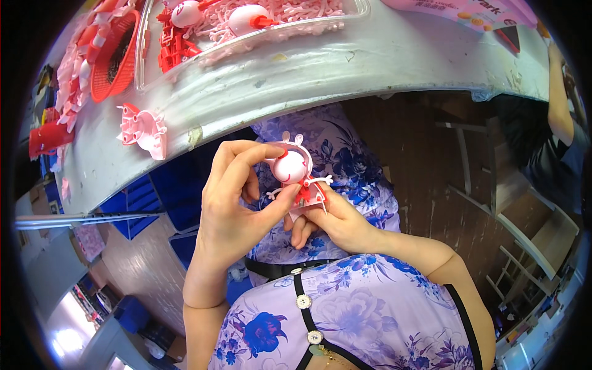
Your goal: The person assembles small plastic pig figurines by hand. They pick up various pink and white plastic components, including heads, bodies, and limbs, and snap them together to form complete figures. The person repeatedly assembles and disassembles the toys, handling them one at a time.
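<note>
Above my lap I hold a half-open pink plastic toy figure shell (pixel 307 148) with small ears and thin arms at its sides. Seated in its head part is a white ball-shaped piece (pixel 288 168), and red parts show in the body below it. My left hand (pixel 237 185) pinches the ball piece and the body from the left, thumb on the red parts, forefinger at the top of the ball. Wrapped round the shell's lower end from the right is my right hand (pixel 333 216), its fingers partly hidden beneath. Another pink shell half (pixel 143 131) lies on the table's left part.
On the grey-white table (pixel 296 77) stands a clear tray (pixel 140 68) of pink arm pieces, white ball pieces and red parts. A red basket (pixel 117 58) is left of it, a pink package (pixel 459 12) at the back right. Another person's arm (pixel 558 105) shows at the right.
</note>
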A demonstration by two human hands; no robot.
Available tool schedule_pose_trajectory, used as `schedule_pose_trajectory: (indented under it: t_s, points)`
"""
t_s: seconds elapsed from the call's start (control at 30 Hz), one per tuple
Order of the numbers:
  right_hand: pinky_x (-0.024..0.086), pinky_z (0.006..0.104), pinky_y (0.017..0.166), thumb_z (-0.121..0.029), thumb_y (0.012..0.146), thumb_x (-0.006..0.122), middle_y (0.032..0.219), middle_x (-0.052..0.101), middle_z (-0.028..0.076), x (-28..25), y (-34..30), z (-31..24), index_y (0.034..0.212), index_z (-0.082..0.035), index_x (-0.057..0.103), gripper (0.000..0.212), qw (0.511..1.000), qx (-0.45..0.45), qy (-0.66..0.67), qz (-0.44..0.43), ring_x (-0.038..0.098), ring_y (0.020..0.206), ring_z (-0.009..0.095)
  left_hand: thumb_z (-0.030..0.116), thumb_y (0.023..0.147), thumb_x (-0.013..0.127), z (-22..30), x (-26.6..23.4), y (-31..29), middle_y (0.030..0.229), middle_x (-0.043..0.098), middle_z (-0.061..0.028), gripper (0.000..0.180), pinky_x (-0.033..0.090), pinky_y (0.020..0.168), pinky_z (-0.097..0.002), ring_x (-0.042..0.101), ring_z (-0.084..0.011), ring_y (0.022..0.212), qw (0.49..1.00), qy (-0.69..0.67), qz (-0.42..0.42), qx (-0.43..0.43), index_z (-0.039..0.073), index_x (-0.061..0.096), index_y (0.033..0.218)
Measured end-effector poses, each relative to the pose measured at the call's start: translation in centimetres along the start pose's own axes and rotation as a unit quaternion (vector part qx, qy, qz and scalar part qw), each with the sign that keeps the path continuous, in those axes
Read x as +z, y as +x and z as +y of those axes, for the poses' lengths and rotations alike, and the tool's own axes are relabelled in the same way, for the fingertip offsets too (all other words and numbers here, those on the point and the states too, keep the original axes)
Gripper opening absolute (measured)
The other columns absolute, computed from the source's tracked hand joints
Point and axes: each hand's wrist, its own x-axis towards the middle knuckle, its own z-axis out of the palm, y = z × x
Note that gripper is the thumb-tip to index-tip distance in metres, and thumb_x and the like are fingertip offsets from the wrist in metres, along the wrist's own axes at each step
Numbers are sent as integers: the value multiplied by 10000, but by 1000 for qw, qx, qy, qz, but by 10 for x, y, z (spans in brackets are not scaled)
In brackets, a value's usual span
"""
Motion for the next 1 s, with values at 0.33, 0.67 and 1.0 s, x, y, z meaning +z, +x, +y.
schedule_pose_trajectory:
  t_s: [0.33,0.67,1.0]
  points:
    - [557,294,681,-91,989,337,946,570,141,-1,-1,3,1176,-1,400,216,1000,-5,1,3,645,750,187,10,637,777,-8,8,-1,1007,637,-65,401,384,505,-163,473,-35,601,999,0,22,26,34,665,1021]
    - [556,293,680,-97,993,342,949,572,142,-4,-1,3,1219,-8,365,244,1000,-2,-11,-10,646,753,187,11,656,769,-10,3,5,979,638,-59,361,395,493,-176,475,-41,574,999,-4,16,30,32,673,1004]
    - [559,301,674,-100,996,343,947,579,152,-4,-1,4,1243,-8,338,263,1000,-5,4,-12,648,749,191,7,677,769,-10,4,5,963,623,-66,345,436,519,-212,532,-91,632,996,32,-1,82,35,673,1007]
